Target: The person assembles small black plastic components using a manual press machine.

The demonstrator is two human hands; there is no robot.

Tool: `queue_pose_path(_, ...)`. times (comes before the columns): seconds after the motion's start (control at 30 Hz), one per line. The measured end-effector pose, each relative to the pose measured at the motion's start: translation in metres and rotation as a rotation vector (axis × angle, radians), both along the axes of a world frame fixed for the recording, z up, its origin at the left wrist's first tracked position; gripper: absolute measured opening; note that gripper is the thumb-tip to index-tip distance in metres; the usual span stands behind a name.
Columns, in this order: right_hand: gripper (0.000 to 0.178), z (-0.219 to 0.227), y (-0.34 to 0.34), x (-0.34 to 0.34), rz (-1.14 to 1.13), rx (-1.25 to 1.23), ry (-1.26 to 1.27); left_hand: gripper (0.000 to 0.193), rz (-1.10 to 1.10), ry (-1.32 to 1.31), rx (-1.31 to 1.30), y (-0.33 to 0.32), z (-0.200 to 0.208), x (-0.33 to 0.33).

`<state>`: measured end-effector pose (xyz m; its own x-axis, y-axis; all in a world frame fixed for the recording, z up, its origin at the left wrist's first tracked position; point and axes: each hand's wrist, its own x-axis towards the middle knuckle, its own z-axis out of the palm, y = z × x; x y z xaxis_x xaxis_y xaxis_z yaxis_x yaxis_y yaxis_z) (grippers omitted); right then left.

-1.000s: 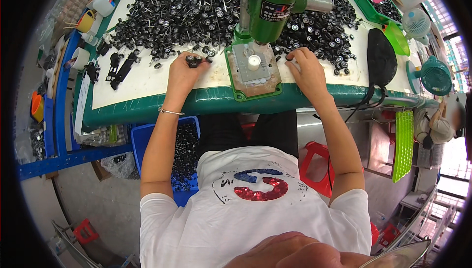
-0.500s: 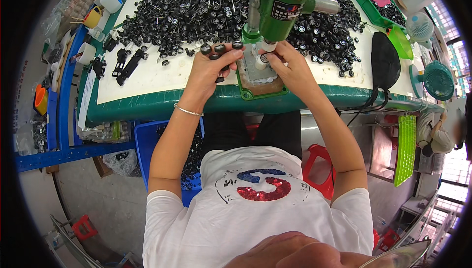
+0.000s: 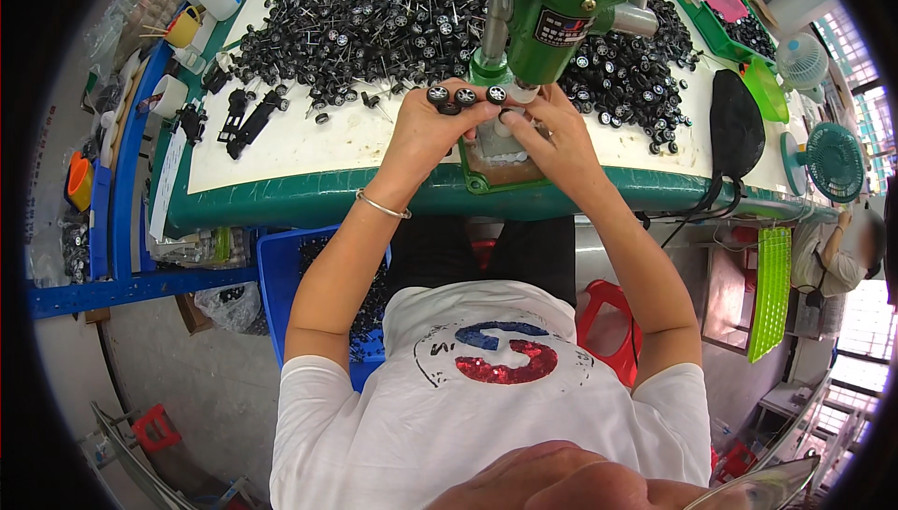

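While the left hand (image 3: 421, 131) is clasping several black wheels (image 3: 465, 96), curled nearly closed, the right hand (image 3: 564, 140) is pinching a small dark piece (image 3: 508, 116) beside the green press (image 3: 547, 28).

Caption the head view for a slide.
Left hand holds black wheels beside the right hand at a green press, a wheel pile behind.

Your black wheels (image 3: 465, 95) with silver spoke patterns, your green press (image 3: 552, 47), your white tabletop (image 3: 309, 150) with a dark green edge (image 3: 327, 192), your white shirt (image 3: 393, 444) with a sparkly red and blue shape (image 3: 510, 365), your silver bracelet (image 3: 383, 206), a blue bin (image 3: 273, 276), a red stool (image 3: 608, 323).
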<state>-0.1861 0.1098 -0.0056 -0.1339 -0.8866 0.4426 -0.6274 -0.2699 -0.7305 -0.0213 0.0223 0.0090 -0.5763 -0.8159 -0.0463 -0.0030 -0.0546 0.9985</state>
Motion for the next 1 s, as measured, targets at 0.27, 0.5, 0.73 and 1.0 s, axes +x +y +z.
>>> queue_pose_path(0.27, 0.027, -0.006, 0.003, -0.009, 0.039, 0.086, -0.008, 0.015, -0.043, 0.003, -0.02, 0.001, 0.006, -0.007)
queue_pose_path(0.5, 0.033, 0.004, -0.004, -0.039, -0.057, 0.065, -0.389, 0.014, -0.062, 0.106, -0.001, 0.003, -0.004, -0.019)
queue_pose_path(0.73, 0.03, 0.112, -0.049, -0.089, -0.119, -0.172, -0.701, 0.012, -0.072, 0.101, -0.113, 0.001, -0.001, -0.025)
queue_pose_path(1.0, 0.018, 0.227, -0.096, -0.061, 0.072, -0.239, -0.813, 0.015, -0.04, 0.056, -0.225, 0.001, 0.002, -0.023)
